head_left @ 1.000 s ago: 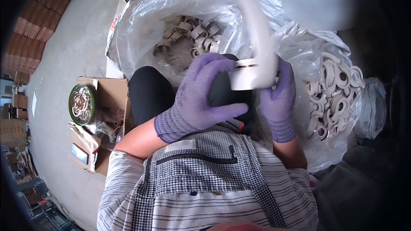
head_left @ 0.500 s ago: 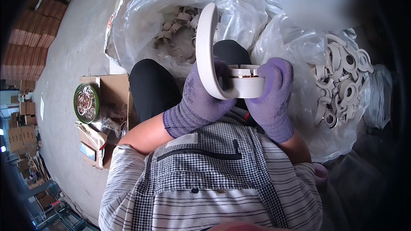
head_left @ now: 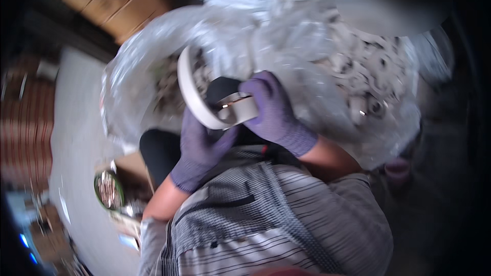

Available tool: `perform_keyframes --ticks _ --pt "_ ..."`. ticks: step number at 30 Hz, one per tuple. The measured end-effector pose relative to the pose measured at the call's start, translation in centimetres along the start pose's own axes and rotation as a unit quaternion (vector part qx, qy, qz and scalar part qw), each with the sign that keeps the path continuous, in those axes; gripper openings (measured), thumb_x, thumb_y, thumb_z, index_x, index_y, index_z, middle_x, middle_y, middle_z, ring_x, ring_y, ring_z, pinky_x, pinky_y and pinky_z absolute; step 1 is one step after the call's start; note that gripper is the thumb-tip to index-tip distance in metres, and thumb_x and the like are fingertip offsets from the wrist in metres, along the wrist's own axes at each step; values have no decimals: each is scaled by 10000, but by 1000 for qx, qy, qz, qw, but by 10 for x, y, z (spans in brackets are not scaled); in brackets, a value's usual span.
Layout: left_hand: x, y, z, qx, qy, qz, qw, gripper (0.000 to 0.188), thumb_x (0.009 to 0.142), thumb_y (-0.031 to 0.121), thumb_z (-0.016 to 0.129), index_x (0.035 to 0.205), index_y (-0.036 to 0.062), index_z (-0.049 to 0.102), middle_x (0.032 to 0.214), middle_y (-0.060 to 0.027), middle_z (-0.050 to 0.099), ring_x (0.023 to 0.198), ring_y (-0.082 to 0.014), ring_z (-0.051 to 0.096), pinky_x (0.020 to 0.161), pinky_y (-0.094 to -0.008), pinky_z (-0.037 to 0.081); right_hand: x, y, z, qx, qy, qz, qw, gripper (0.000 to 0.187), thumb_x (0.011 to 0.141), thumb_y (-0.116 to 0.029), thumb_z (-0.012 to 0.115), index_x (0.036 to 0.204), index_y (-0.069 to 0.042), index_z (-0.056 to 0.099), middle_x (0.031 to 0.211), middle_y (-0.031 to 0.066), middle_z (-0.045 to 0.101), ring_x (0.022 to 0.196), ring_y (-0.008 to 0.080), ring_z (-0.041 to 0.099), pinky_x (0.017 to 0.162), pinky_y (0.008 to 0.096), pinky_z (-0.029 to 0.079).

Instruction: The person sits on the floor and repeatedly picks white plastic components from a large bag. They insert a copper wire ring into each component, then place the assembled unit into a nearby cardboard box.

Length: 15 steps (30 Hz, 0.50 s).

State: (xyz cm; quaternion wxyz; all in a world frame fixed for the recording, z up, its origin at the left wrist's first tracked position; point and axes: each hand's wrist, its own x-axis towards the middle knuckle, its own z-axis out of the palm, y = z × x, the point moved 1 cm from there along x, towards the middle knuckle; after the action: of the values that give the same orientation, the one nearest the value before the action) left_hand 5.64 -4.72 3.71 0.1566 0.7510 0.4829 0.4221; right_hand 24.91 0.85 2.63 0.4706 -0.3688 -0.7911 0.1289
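In front of my lap is a white plastic ring-shaped part with a long curved arm (head_left: 188, 91). A thin copper-coloured strip shows along the ring's upper edge. My right hand (head_left: 273, 112), in a purple knit glove, grips the ring's right side between thumb and fingers. My left hand (head_left: 200, 143), gloved alike, holds the part from below near the arm's bend; its fingers are partly hidden behind the arm. The part is tilted, with its arm rising to the upper left. Motion blurs the picture.
Beyond my knees lies a clear plastic bag (head_left: 123, 79) with white parts. To the right, another bag holds many similar white parts (head_left: 368, 64). At the left, a green-rimmed round dish (head_left: 109, 190) of copper-coloured pieces sits on a cardboard box (head_left: 134, 168). Cartons (head_left: 112, 0) stand at far left.
The whole view has swung, and the scene is blurred now. Both hands and the white part sit further left in the picture, and the part is tilted more. Both hands still hold it.
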Motion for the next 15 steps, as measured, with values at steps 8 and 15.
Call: perform_keyframes --ticks 8,15 --pt "-33 -37 9 -99 -97 -106 985 663 831 124 805 1405 -21 506 1316 -170 553 1172 -283 610 1050 -384 486 -11 82 -193 -144 256 63 954 553 738 79 647 1270 -60 592 1213 107 594 1189 236 587 1046 352 481" --pt "-55 -45 16 -94 -114 -145 978 584 851 137 790 1360 -19 550 1299 -175 593 1184 -298 615 1046 -377 486 -24 222 -335 -207 231 315 897 491 899 -260 706 1361 -114 625 1208 247 655 1144 389 622 992 475 497"
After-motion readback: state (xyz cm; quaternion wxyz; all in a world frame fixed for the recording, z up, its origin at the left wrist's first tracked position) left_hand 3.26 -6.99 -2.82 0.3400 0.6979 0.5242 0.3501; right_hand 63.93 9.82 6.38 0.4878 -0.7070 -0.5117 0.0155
